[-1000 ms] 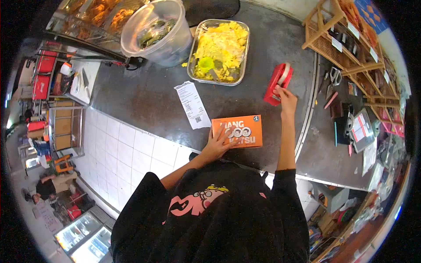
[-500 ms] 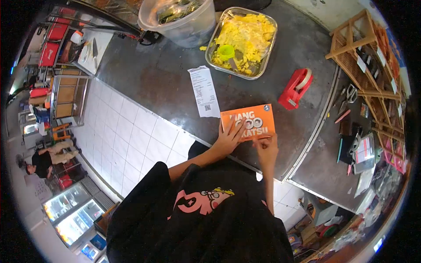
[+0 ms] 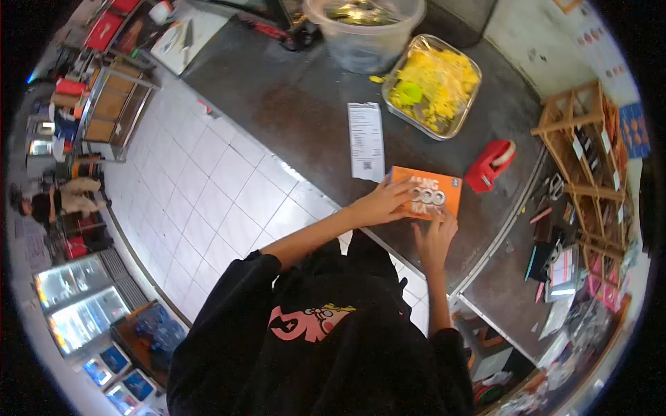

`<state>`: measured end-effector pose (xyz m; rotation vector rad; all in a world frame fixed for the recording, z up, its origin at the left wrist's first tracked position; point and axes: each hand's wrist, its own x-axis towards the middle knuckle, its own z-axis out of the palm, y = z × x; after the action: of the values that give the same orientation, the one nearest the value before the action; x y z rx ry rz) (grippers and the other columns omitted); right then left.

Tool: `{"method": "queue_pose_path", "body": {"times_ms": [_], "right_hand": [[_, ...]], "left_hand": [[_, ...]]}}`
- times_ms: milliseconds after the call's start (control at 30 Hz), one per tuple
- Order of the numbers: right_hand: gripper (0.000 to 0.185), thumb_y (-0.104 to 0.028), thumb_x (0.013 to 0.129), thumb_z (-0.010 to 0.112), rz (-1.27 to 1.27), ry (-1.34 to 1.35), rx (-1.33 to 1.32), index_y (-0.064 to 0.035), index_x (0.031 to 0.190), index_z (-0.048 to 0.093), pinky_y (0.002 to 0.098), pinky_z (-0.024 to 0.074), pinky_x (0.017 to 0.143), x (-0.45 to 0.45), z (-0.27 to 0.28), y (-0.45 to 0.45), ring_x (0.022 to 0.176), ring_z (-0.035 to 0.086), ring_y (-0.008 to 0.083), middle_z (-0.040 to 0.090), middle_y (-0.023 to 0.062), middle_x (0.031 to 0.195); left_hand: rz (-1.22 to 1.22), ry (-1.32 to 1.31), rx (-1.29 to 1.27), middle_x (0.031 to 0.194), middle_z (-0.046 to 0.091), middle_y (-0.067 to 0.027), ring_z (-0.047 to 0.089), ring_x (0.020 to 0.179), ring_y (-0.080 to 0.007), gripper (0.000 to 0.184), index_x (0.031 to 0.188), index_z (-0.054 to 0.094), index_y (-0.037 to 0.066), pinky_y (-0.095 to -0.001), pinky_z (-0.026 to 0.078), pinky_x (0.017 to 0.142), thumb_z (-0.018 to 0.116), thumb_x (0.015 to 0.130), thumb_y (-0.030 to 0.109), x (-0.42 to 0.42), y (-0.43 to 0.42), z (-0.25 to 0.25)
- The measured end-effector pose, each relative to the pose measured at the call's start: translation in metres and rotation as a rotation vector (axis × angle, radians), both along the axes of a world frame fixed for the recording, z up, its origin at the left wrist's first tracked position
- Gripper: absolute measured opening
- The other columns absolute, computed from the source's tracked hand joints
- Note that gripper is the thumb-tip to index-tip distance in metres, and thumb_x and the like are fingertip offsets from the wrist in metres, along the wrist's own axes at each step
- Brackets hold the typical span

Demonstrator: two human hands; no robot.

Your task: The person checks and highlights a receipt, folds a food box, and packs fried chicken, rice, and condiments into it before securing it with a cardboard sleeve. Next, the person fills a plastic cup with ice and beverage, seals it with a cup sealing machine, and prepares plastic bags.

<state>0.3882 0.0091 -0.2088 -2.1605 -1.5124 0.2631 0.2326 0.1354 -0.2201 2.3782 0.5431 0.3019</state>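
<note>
An orange printed box lies on the dark counter near its front edge. My left hand rests on the box's left side with fingers spread over its top. Beside it, my right hand touches the front edge of the box, fingers apart. A long printed receipt lies just behind and left of the box. The red tape dispenser stands to the right of the box, touched by neither hand.
Behind the box are a glass tray of yellow food and a clear plastic bucket. Scissors and pens lie at the right, beside a wicker rack. A person is far left.
My right hand has left the tape dispenser and come to the front edge of the box. The camera view has shifted and turned. My left hand has stayed on the box.
</note>
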Motion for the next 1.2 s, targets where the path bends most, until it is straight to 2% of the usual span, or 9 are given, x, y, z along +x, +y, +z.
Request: {"method": "queue_pose_path", "body": {"times_ms": [167, 333, 433, 667, 800, 900, 1000, 1067, 1200], "right_hand": [[0.103, -0.018, 0.043, 0.085, 0.531, -0.282, -0.291, -0.0118, 0.133, 0.036, 0.0476, 0.0305, 0.1, -0.013, -0.001, 0.072, 0.124, 0.034, 0.0354, 0.031, 0.0178, 0.139], [0.099, -0.019, 0.058, 0.082, 0.533, -0.391, -0.253, -0.0073, 0.139, 0.027, 0.0448, 0.0302, 0.102, -0.108, 0.051, 0.089, 0.12, 0.038, 0.0358, 0.042, 0.0223, 0.129], [0.079, -0.039, 0.072, 0.07, 0.508, -0.28, -0.108, -0.0005, 0.132, 0.036, 0.0493, 0.0321, 0.097, -0.156, -0.036, 0.119, 0.115, 0.038, 0.045, 0.04, 0.0278, 0.127], [0.07, -0.042, 0.068, 0.071, 1.181, -0.545, -0.451, 0.0052, 0.115, 0.051, 0.046, 0.0378, 0.093, -0.485, -0.137, 0.158, 0.106, 0.049, 0.0423, 0.052, 0.0273, 0.115], [0.067, -0.043, 0.066, 0.072, 1.589, -0.748, -0.446, 0.0054, 0.11, 0.055, 0.0441, 0.0384, 0.094, -0.74, -0.158, 0.169, 0.106, 0.051, 0.0403, 0.054, 0.0272, 0.113], [0.059, -0.032, 0.071, 0.07, 1.805, -0.604, -0.191, 0.0045, 0.113, 0.05, 0.043, 0.0385, 0.094, -0.96, -0.145, 0.089, 0.11, 0.047, 0.04, 0.056, 0.024, 0.11], [0.055, -0.028, 0.077, 0.067, 2.055, -0.352, -0.088, 0.0043, 0.118, 0.049, 0.044, 0.034, 0.099, -1.169, -0.066, -0.103, 0.117, 0.043, 0.0383, 0.051, 0.0231, 0.119], [0.052, -0.026, 0.076, 0.068, 2.336, -0.165, 0.053, 0.001, 0.117, 0.051, 0.0415, 0.0368, 0.097, -1.289, -0.081, -0.229, 0.116, 0.045, 0.0362, 0.053, 0.0202, 0.119], [0.04, -0.02, 0.074, 0.068, 2.895, 0.001, 0.061, -0.0005, 0.107, 0.056, 0.0403, 0.0428, 0.088, -1.4, -0.026, -0.506, 0.102, 0.052, 0.0359, 0.058, 0.02, 0.107]], "left_hand": [[0.149, -0.255, -0.083, 0.115, 0.051, -0.0165, 0.048, 0.107, -0.0343, 0.037, 0.111, 0.053, 0.003, -0.0443, 0.041, 0.088, 0.061, 0.076, 0.012, -0.088, -0.042, -0.022], [0.364, 0.123, -0.271, 0.088, 0.061, -0.0155, 0.059, 0.084, -0.0333, 0.017, 0.094, 0.056, 0.005, -0.0444, 0.048, 0.072, 0.053, 0.081, 0.016, -0.265, -0.135, -0.047], [0.517, 0.148, -0.305, 0.091, 0.062, -0.0152, 0.06, 0.089, -0.0337, 0.024, 0.102, 0.056, 0.008, -0.0452, 0.047, 0.075, 0.052, 0.083, 0.022, -0.395, -0.153, -0.027], [1.655, -0.488, 0.001, 0.09, 0.061, -0.0145, 0.059, 0.085, -0.0285, 0.029, 0.111, 0.054, 0.006, -0.0375, 0.047, 0.075, 0.053, 0.083, 0.016, -0.707, -0.288, -0.048], [2.206, -0.707, 0.16, 0.098, 0.06, -0.0129, 0.055, 0.097, -0.0278, 0.023, 0.099, 0.06, 0.003, -0.039, 0.045, 0.083, 0.056, 0.084, 0.02, -0.811, -0.496, -0.225], [2.367, 0.469, -0.22, 0.083, 0.063, -0.0094, 0.059, 0.081, -0.0244, 0.017, 0.081, 0.065, 0.012, -0.041, 0.046, 0.069, 0.055, 0.081, 0.026, -0.746, -0.753, -0.377], [3.217, -1.192, -1.09, 0.085, 0.063, -0.0083, 0.06, 0.078, -0.0239, 0.021, 0.092, 0.062, 0.011, -0.0409, 0.049, 0.066, 0.052, 0.083, 0.027, -0.625, -0.919, -0.268], [3.524, -1.901, -0.593, 0.087, 0.062, -0.0076, 0.062, 0.076, -0.0235, 0.024, 0.098, 0.06, 0.01, -0.0408, 0.05, 0.064, 0.05, 0.084, 0.028, -0.565, -0.985, -0.199], [4.086, -1.33, 0.584, 0.081, 0.057, -0.004, 0.056, 0.068, -0.0153, 0.021, 0.103, 0.053, 0.01, -0.0293, 0.044, 0.055, 0.047, 0.086, 0.021, -0.502, -1.017, -0.125]]}}
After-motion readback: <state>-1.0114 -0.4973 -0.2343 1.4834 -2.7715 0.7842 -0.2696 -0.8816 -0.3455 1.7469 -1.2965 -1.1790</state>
